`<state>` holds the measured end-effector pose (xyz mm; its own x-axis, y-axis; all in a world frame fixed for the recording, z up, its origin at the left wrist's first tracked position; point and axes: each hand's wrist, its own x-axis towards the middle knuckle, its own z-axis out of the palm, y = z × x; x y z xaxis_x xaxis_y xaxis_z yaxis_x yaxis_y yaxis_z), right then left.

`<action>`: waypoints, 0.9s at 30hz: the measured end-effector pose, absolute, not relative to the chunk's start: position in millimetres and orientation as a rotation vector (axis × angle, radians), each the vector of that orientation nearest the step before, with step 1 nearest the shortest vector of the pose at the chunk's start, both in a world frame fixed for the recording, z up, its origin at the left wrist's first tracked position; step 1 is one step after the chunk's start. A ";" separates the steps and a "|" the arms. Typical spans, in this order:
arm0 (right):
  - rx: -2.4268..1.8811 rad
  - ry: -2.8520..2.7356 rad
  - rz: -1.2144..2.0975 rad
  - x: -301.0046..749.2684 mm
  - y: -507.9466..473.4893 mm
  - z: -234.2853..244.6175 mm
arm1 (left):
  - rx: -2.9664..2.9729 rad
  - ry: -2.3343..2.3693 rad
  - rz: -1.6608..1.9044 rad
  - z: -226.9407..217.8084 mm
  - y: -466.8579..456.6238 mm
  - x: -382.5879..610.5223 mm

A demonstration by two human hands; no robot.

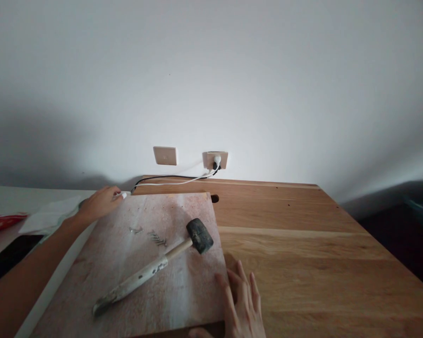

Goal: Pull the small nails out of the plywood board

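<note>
A pale reddish board (183, 291) lies on the wooden table (303, 253). On it rests a mallet (162, 265) with a black rubber head and a worn light handle, next to a small cluster of screws (157, 238) and one lone screw (136, 230). My left hand (100, 203) reaches to the board's far left corner, fingers curled by a white plug end (124, 194). My right hand (241, 303) lies flat with fingers stretched out at the board's near right edge.
Two wall plates sit above the table; the right socket (215, 160) holds a white plug with white and black cables (169, 180) trailing left. A white surface (28, 206) at left carries paper and a red packet (3, 222).
</note>
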<state>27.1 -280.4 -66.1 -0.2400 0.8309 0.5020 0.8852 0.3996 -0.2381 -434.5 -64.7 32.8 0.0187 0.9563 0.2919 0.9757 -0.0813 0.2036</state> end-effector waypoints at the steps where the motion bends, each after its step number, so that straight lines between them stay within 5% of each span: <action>1: -1.440 -2.122 -0.112 29.6 -280.7 -64.6 | -2.172 -2.127 -0.569 34.0 -64.5 -437.6; 13: -1.277 -1.992 0.041 45.9 -268.4 -39.5 | -2.077 -2.382 -0.613 36.2 -76.8 -447.5; 20: -0.999 -2.317 -0.396 39.7 -254.2 -20.8 | -2.148 -2.389 -0.485 50.6 -80.8 -429.7; 27: -1.001 -2.424 -0.329 33.6 -261.1 -14.1 | -2.144 -2.357 -0.381 53.8 -74.7 -420.5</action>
